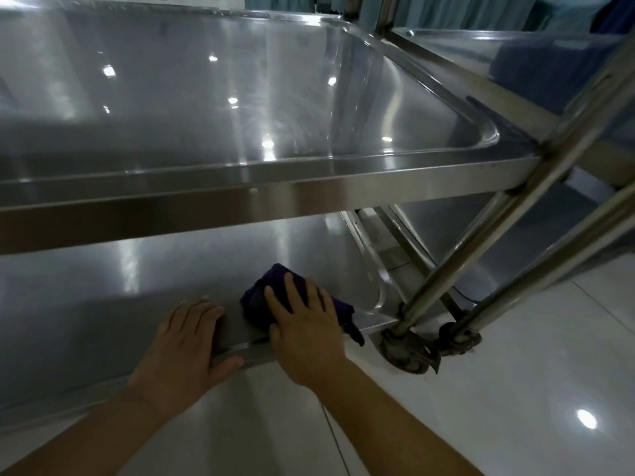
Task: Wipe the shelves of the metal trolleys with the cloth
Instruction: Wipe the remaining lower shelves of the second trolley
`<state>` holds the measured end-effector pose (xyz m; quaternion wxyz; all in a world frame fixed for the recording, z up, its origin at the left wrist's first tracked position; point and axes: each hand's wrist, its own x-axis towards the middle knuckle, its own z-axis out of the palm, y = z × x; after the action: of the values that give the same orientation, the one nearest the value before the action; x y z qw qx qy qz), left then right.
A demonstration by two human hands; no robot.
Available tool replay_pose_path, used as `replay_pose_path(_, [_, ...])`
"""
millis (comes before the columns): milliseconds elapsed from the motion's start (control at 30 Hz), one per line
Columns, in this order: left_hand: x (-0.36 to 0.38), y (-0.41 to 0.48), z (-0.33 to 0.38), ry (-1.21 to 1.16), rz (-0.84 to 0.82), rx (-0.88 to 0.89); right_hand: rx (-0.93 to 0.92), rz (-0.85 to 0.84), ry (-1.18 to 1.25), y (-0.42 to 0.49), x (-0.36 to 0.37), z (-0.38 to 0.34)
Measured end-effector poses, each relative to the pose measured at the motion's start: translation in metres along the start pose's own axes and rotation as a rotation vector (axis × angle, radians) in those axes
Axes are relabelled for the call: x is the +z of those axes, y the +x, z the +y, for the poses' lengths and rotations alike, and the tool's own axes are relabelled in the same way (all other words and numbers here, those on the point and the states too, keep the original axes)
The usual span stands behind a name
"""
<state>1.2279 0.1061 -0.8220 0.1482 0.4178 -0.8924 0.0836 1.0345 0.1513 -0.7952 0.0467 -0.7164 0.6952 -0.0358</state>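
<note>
Cloth [256,300], dark purple and bunched, lies on the lower shelf [137,276] of the near trolley, close to its front edge and right front corner, with one tail hanging over the rim. The right hand [305,324] presses flat on it, fingers straight and spread. Just beside it, the left hand [185,341] holds the shelf's front rim, fingers laid over the top and thumb against the front lip, seemingly to steady the trolley. Above, the upper shelf [206,97] gleams with reflected lights. A second trolley [515,63] stands against the right side, and castors [409,355] rest on the pale floor [481,389].

The lower shelf is likely the step in hand. Most of it stretches left and back, so the next move probably calls for sweeping the cloth that way under steady pressure.
</note>
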Motion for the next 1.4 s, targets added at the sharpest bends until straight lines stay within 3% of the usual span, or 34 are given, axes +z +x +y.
replay_pose_path(100, [-0.002, -0.001, 0.0, 0.001, -0.002, -0.022, 0.051, -0.082, -0.076, 0.017, -0.008, 0.052])
replay_pose_path(200, [-0.001, -0.001, -0.001, -0.018, -0.031, -0.041, 0.253, -0.139, -0.093, 0.032, -0.02, 0.099])
replay_pose_path(333, [0.0, -0.001, -0.002, -0.03, -0.049, -0.041, 0.384, -0.095, -0.067, 0.011, -0.017, 0.075])
replay_pose_path(500, [0.0, -0.001, -0.003, -0.027, -0.065, -0.045, 0.205, 0.09, 0.012, -0.025, 0.005, -0.011])
replay_pose_path(633, [-0.001, -0.002, -0.003, -0.073, -0.058, -0.041, 0.039, 0.07, 0.055, -0.038, 0.009, 0.018])
replay_pose_path(733, [-0.002, 0.0, -0.003, -0.086, -0.072, -0.047, 0.114, 0.15, 0.013, -0.045, 0.007, 0.07])
replay_pose_path(833, [-0.003, 0.001, -0.002, -0.059, -0.105, -0.049, 0.238, 0.226, 0.045, -0.043, 0.011, 0.078])
replay_pose_path(933, [-0.006, 0.0, 0.0, -0.002, -0.123, -0.026, 0.361, 0.328, 0.147, -0.041, 0.021, 0.035])
replay_pose_path(1167, [-0.04, -0.045, -0.059, 0.053, -0.174, 0.01, 0.024, 0.27, 0.166, -0.031, 0.039, -0.079])
replay_pose_path(1300, [-0.053, -0.086, -0.108, 0.073, -0.255, -0.022, -0.068, 0.297, 0.149, -0.035, 0.037, -0.043])
replay_pose_path(1400, [-0.058, -0.101, -0.127, 0.027, -0.215, 0.008, 0.084, 0.334, 0.106, -0.044, 0.028, 0.01])
